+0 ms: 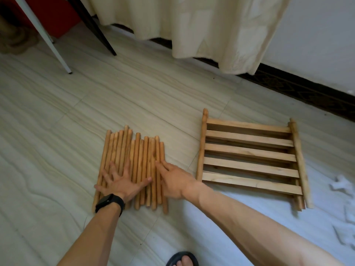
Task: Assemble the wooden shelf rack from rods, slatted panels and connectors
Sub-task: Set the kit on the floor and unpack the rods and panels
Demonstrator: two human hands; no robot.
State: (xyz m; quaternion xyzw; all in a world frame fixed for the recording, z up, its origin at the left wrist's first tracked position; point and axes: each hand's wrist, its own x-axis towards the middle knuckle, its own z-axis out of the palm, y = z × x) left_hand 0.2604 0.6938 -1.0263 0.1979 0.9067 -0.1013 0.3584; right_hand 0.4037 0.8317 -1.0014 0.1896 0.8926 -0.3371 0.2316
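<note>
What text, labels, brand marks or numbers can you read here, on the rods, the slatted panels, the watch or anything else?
No readable text anywhere in this view.
Wooden rods: bare wood, no marks.
Slatted panels: bare wood, no labels.
Wristwatch: face dark, nothing displayed.
Baseboard: ornamental pattern only, no letters.
White connectors: blurred, no print can be made out.

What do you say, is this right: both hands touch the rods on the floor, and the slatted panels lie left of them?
Not quite. The head view shows the slatted panels lying right of the rods; the rest holds.
</note>
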